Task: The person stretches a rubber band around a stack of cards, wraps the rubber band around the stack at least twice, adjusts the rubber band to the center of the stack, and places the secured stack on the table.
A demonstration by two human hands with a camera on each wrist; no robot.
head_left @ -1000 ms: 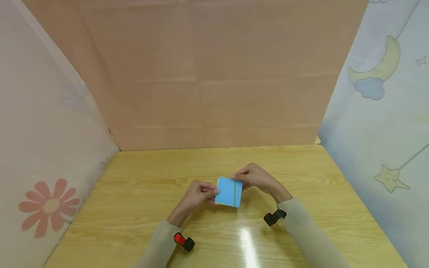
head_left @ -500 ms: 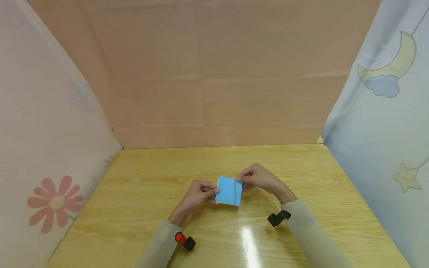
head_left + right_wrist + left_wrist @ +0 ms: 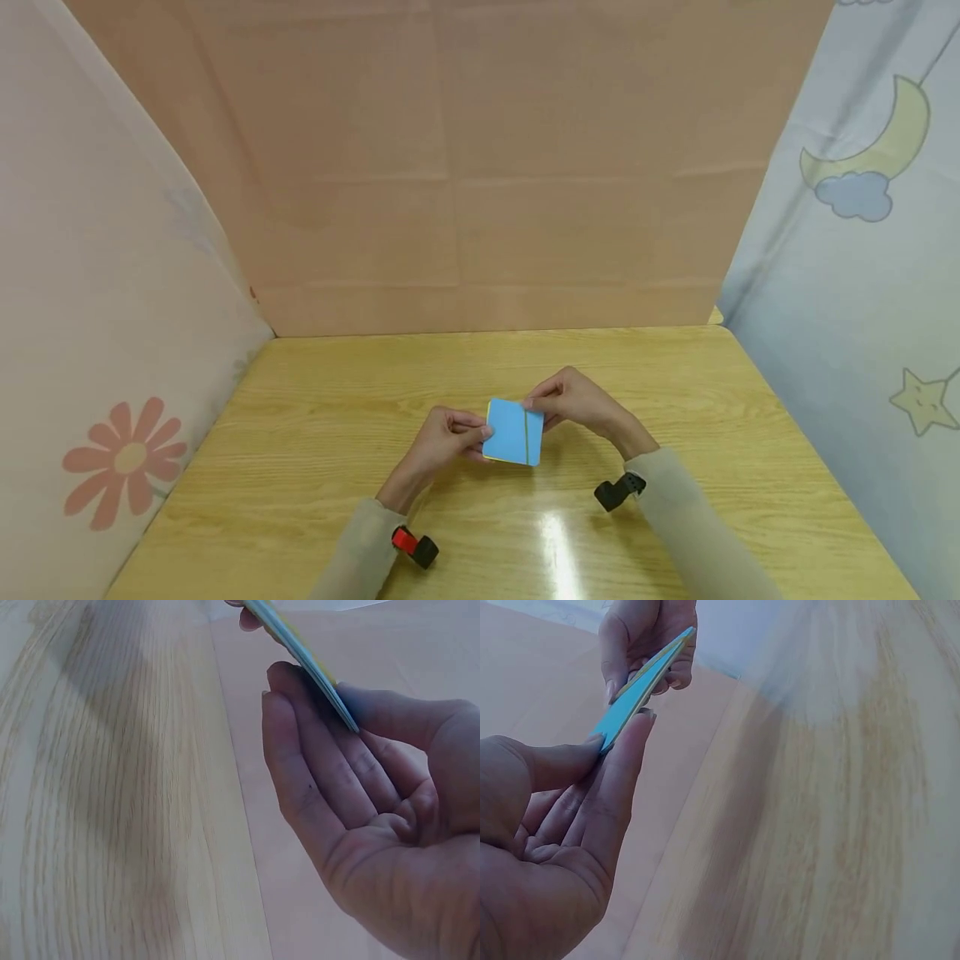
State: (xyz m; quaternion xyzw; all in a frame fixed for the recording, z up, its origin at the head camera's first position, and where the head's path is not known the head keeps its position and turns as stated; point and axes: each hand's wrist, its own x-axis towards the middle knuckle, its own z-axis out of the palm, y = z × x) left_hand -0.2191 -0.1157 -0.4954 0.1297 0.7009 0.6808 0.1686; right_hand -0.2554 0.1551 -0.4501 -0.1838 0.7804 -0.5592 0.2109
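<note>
A thin blue square stack of cards or sheets (image 3: 505,433), with a yellow left edge and rounded corners, is held above the table. A yellowish rubber band (image 3: 527,442) runs across it near its right side, slightly slanted. My left hand (image 3: 442,437) pinches the left edge, thumb on the blue face and fingers behind. At the upper right corner my right hand (image 3: 577,404) pinches it, thumb by the band's top end. Layered edges of the stack (image 3: 311,664) show in the right wrist view. Its back face is hidden from the head view.
The light wooden table (image 3: 337,483) spreads beneath both hands. A brownish-pink backdrop (image 3: 450,208) stands at its far edge. Printed cloth walls flank it, with a flower (image 3: 127,460) at left and a moon (image 3: 877,142) at right. Black wrist devices (image 3: 615,492) sit at both cuffs.
My right thumb has shifted slightly along the stack's top edge, right and then back left to the band. The band has gone from nearly straight to slightly slanted. The left hand keeps its hold.
</note>
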